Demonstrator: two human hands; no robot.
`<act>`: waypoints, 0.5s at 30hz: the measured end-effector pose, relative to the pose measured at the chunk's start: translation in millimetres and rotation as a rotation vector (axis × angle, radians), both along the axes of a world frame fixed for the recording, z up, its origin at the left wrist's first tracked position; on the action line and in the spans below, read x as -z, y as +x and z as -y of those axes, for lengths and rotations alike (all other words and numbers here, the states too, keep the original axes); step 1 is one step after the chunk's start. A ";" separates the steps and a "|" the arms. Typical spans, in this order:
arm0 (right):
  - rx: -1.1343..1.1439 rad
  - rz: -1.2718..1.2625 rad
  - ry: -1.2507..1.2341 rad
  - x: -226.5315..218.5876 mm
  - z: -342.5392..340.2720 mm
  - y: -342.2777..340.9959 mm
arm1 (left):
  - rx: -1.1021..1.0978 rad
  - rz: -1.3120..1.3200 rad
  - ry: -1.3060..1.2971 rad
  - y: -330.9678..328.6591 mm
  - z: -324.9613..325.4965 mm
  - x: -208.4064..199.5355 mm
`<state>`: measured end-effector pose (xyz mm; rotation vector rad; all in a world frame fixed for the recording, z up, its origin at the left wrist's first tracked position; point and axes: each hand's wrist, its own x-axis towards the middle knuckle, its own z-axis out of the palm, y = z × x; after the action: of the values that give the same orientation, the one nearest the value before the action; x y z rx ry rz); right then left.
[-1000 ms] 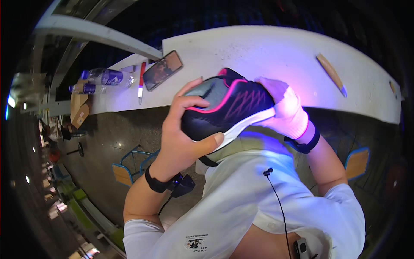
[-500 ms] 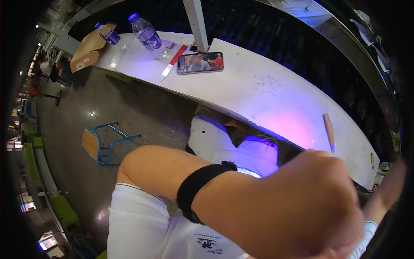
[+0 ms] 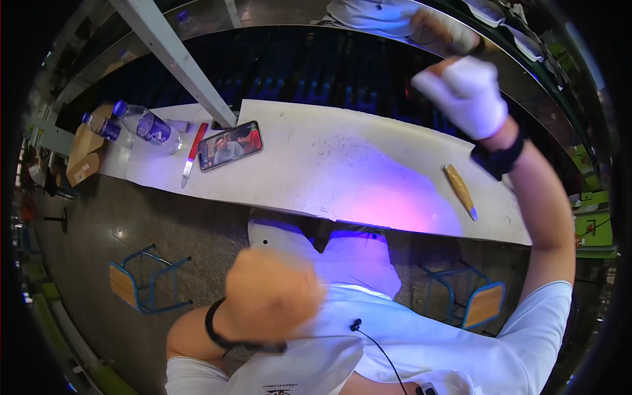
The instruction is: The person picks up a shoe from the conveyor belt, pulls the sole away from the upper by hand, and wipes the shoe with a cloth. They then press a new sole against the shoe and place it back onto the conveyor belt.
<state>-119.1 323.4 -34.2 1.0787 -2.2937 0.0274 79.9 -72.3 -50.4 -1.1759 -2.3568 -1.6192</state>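
My left hand, bare and with a black band at the wrist, is raised in front of my chest. Motion smears it, so its fingers cannot be made out. Up at the right, past the white bench, my right hand is lifted over the dark ribbed surface. White covering, seemingly a glove, wraps it, and its fingers look curled; anything inside them is hidden. On the bench below that arm lies a knife with a tan handle and short blade. Neither hand touches the bench.
At the bench's left are a red-handled knife, a phone showing a picture, two purple-capped bottles and a cardboard box. A metal post rises behind the phone. Blue-framed stools stand on both sides.
My left hand has drawn back from the lower right toward my chest. My right hand has come up from the right edge over the dark surface. The view has turned and shifted.
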 end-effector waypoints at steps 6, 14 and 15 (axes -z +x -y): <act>0.772 0.797 -0.795 199.7 -91.6 -119.6 | -0.281 0.885 0.052 -22.2 -1.8 116.4; 0.251 1.645 -1.775 141.6 -98.9 -68.2 | -0.300 0.605 0.117 -80.1 -48.2 138.4; 0.171 1.703 -1.806 107.1 -52.0 -30.8 | -0.279 0.606 0.212 -95.5 -59.7 135.0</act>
<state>-149.8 375.5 -141.3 -0.4933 -1.7505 3.0045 -15.7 -12.6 -185.4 -0.3178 -2.4070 -2.2725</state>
